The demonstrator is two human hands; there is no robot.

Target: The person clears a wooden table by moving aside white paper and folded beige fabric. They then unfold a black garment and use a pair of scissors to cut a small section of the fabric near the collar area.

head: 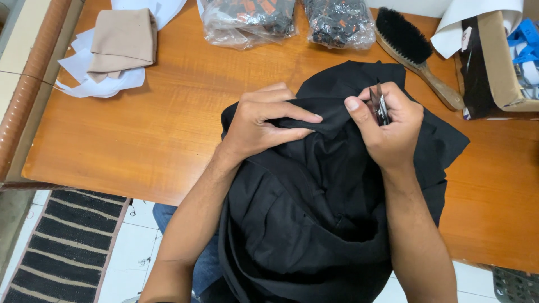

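Left hand (255, 123) pinches a fold of the black garment (314, 224), bunched on the wooden table (168, 123) and spilling off its near edge. Right hand (387, 126) is clenched round small dark snips (380, 105), thumb pressing the same fold. Beyond that grip lies a brush (415, 53); far left of the pinch, beige cloth (123, 39).

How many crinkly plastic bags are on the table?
2. One plastic bag lies at the table's far edge above the left hand; the other bag sits right beside it, next to the brush.
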